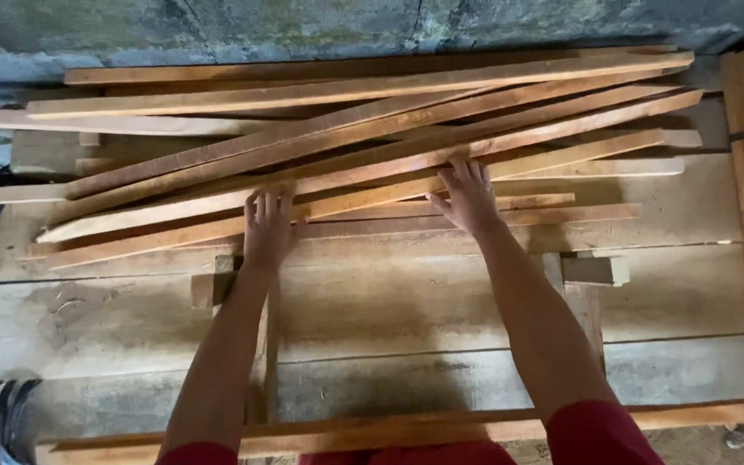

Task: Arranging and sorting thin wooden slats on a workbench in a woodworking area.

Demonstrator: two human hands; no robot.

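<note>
Both hands rest flat, fingers spread, on the loose pile of wooden strips (pixel 363 164) atop the plank bench (pixel 389 327): left hand (pixel 267 228) near the pile's front edge, right hand (pixel 468 196) well apart. Judged step: squaring the strips. Next move calls for even pressure on both ends of the front strip (pixel 337 200).

From where I stand, there is not a package, label, sign or screen anywhere in view.
</note>
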